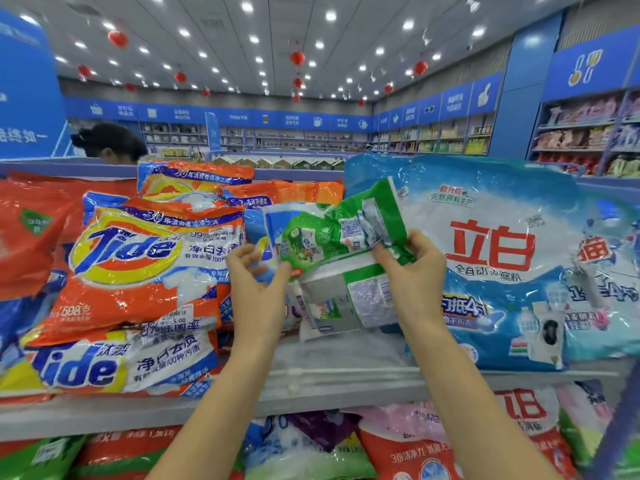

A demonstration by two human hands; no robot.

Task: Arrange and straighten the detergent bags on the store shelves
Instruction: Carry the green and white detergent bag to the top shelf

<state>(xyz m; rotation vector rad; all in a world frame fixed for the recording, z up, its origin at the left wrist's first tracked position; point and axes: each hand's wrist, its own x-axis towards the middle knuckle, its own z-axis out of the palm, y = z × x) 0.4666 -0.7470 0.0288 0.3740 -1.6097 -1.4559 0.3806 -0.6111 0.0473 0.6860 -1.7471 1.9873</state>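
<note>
The left hand (258, 285) is curled, its thumb and fingers pinching the left edge of a crumpled green-and-white bag (325, 237); the right hand (417, 268) grips the same bag near its lower right corner, fingers bent round the plastic; the two hands stand apart, with the bag spanning the gap between them. The bag is held up over the middle of the top shelf (311, 382), behind the shelf's front edge, tilted so that its right end sits higher; a white part with a printed label hangs down between the wrists toward the shelf surface, and I cannot tell whether that is a fold of the same bag or a second one. Toward the shelf's left end lies a stack of orange Tide bags (138, 271), the top one leaning near the left hand; toward the right end a large blue bag (491, 258) with red characters stands upright just behind the right hand; more bags (415, 445) lie on the lower shelf beneath.
</note>
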